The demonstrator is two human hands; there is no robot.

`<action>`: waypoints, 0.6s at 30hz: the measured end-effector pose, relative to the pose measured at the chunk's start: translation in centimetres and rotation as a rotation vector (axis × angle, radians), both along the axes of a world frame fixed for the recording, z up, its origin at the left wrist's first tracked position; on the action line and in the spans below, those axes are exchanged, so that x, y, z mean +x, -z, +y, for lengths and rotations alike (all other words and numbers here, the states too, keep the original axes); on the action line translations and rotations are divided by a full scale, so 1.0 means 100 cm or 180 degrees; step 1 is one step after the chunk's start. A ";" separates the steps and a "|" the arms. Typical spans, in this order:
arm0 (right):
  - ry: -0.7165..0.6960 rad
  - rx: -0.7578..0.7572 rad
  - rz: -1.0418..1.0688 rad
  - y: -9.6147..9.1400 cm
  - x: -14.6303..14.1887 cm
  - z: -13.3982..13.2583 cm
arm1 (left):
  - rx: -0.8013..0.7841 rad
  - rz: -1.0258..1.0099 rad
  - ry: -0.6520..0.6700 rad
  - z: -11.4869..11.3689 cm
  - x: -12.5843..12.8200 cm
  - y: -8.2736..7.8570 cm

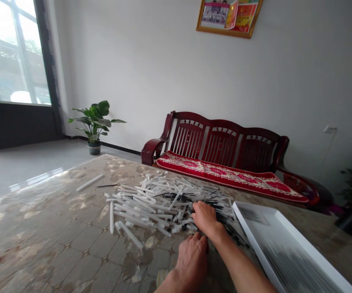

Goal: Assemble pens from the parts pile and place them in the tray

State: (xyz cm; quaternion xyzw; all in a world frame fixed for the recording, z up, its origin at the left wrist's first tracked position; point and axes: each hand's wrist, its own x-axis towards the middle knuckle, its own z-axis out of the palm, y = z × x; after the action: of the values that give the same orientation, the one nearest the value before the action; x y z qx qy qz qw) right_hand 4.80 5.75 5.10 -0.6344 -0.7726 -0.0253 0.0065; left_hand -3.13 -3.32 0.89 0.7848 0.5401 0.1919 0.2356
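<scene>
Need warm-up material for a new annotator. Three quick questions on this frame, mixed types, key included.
1. Short answer: which hand is closer to the white tray?
2. True or false: the potted plant left of the sofa in the picture stands on the floor.
3. Fill in the blank: the left hand is at the near edge of a pile of thin pieces, some white and some ____.

Key: 1. the right hand; 2. true; 3. black.

Daylight from the left window (pixel 2 65) glares off the floor (pixel 35 162).
</scene>
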 end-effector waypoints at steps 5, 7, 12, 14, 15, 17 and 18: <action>0.0015 -0.0025 -0.0046 0.001 -0.001 0.001 | 0.0031 -0.0117 0.0009 0.001 0.000 0.002; 0.0033 -0.0018 -0.0016 0.000 0.002 0.001 | -0.0003 -0.0083 -0.0028 0.002 0.000 0.003; 0.0143 0.0066 0.0138 -0.007 0.015 0.001 | -0.0036 -0.0018 -0.0265 0.007 -0.001 0.009; 0.0151 0.0125 0.0252 -0.012 0.022 0.000 | -0.0047 -0.0168 -0.0386 0.010 -0.001 0.010; 0.0143 0.0163 0.0365 -0.015 0.025 0.000 | -0.0053 -0.0305 -0.0463 0.012 -0.002 0.011; 0.0110 0.0249 0.0753 -0.023 0.032 -0.001 | -0.0046 -0.0755 -0.0634 0.016 -0.003 0.012; 0.0075 0.0276 0.1014 -0.027 0.034 -0.002 | -0.0048 -0.1065 -0.0726 0.019 -0.004 0.013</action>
State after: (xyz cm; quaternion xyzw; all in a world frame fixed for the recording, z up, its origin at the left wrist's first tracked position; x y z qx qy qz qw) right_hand 8.20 5.51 7.76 -0.6385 -0.7525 0.0422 0.1561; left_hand -3.50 -1.42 -0.37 0.6740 0.5802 0.3410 0.3047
